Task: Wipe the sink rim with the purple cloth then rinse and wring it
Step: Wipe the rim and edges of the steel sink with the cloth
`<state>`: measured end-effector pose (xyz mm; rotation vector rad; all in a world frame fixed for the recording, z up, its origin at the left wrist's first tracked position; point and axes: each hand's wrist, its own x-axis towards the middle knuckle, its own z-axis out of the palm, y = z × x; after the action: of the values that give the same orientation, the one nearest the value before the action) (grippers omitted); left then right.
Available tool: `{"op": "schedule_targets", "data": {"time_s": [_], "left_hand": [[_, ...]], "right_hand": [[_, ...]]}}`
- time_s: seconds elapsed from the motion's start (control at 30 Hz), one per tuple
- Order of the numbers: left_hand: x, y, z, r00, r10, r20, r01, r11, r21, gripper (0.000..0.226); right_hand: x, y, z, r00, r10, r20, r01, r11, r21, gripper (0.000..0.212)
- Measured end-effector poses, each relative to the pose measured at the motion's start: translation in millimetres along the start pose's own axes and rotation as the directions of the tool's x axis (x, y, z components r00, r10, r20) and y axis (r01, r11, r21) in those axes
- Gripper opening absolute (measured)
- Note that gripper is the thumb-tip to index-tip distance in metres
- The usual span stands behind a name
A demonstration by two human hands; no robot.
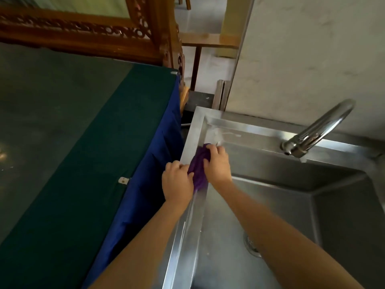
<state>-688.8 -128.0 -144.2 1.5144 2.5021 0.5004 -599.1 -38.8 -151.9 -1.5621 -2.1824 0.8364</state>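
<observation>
Wiping the left rim of the stainless steel sink (192,130) with the purple cloth (199,166) bunched between both hands.

Beyond the grip the rim runs on to the far corner, and off to its right the basin drops away under the chrome faucet (318,130); just outside the grip on the left hangs the blue cloth edge (166,130) of the green-covered table (83,122). The cloth sits on the rim's inner edge, soft and limp, probably damp and light, so it should crumple to any shape and is best held gathered in a wad with the palm pressing down. The left hand (177,180) curls its fingers into the cloth's near side, and the right hand (216,163) clamps over the top, both closed on it, neither slack.
</observation>
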Motion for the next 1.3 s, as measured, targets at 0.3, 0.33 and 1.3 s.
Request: {"op": "schedule_targets", "data": {"time_s": [0.3, 0.33, 1.3], "left_hand": [[13.9, -21.1, 25.8, 0.995, 0.088, 0.04, -0.085, 0.995, -0.054, 0.052], [15.9, -19.3, 27.0, 0.994, 0.087, 0.058, -0.084, 0.995, -0.053, 0.06], [54.2, 6.2, 50.9, 0.978, 0.176, 0.109, -0.188, 0.975, 0.118, 0.084]], "right_hand": [[5.2, 25.3, 38.2, 0.987, -0.118, 0.109, 0.132, 0.981, -0.14, 0.075], [13.8, 28.0, 37.2, 0.986, -0.119, 0.117, 0.139, 0.973, -0.183, 0.071], [89.7, 52.7, 14.9, 0.959, -0.169, -0.226, 0.171, 0.985, -0.009, 0.037]]}}
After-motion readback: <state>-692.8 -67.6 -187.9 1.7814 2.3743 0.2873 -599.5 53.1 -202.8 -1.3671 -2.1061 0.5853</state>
